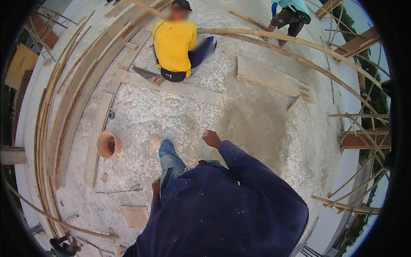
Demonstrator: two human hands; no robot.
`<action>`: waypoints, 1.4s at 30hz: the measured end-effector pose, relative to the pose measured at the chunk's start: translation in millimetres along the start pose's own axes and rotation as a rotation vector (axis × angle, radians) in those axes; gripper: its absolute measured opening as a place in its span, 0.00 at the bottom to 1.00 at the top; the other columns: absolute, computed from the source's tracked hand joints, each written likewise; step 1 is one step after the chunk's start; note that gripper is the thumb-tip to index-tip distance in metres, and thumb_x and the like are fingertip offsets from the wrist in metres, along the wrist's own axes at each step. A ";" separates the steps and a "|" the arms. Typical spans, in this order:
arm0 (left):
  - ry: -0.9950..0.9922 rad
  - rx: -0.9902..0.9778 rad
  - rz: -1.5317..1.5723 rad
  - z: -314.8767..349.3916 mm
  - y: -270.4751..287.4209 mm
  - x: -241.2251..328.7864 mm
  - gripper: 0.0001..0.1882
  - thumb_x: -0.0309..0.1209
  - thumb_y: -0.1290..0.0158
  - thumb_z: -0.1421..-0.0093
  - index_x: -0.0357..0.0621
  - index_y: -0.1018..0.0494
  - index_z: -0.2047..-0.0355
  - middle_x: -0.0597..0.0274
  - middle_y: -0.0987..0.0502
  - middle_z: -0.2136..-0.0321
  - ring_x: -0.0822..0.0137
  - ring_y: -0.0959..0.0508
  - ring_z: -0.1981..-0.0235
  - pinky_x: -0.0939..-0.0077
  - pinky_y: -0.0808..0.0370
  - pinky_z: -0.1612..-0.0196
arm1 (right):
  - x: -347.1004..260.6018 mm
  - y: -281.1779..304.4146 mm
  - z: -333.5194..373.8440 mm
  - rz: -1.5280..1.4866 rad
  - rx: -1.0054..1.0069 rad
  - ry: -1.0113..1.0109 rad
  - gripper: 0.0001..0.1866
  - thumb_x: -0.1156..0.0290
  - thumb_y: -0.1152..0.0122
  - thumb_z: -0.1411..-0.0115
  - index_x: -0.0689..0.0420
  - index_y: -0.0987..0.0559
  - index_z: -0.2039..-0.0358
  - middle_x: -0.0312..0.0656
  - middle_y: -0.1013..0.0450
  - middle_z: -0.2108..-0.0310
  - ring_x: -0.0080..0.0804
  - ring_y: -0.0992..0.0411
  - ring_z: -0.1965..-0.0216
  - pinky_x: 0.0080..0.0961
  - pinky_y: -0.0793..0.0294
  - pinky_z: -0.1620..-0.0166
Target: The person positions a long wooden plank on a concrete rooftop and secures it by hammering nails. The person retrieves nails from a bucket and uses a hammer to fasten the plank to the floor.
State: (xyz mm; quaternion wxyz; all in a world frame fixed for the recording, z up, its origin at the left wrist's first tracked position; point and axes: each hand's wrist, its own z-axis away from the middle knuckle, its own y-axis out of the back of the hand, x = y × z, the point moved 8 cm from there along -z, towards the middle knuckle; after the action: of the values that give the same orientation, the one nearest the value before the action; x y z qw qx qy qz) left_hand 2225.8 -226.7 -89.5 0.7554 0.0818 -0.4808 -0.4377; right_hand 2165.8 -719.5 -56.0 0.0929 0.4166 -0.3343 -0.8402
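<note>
Orange bucket, thin rod and wooden board, left of two bare hands.
On the pale floor, the bucket, probably stiff and weighted by its dark, unidentifiable contents, suits a rim grip; the rod seems light, best held mid-length; the board, stiff, by opposite edges. The left hand hangs beside the jeans, fingers too hidden to tell their spread; the right hand has fingers curled inward, though whether around anything cannot be told.
</note>
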 end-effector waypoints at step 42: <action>0.449 0.555 0.764 -339.5 316.7 106.3 0.17 0.38 0.40 0.34 0.35 0.20 0.55 0.59 0.17 0.65 0.70 0.18 0.65 0.74 0.22 0.62 | -432.0 -66.7 -527.0 0.243 -0.238 0.361 0.18 0.58 0.32 0.41 0.61 0.15 0.61 0.54 0.17 0.64 0.49 0.18 0.59 0.41 0.21 0.54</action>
State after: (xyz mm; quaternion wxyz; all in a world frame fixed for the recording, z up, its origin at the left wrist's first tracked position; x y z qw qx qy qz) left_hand 2697.6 -215.2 -25.5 0.8956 0.1895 -0.4004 0.0410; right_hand 2850.2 -736.4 -49.2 0.2999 0.5027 -0.2586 -0.7684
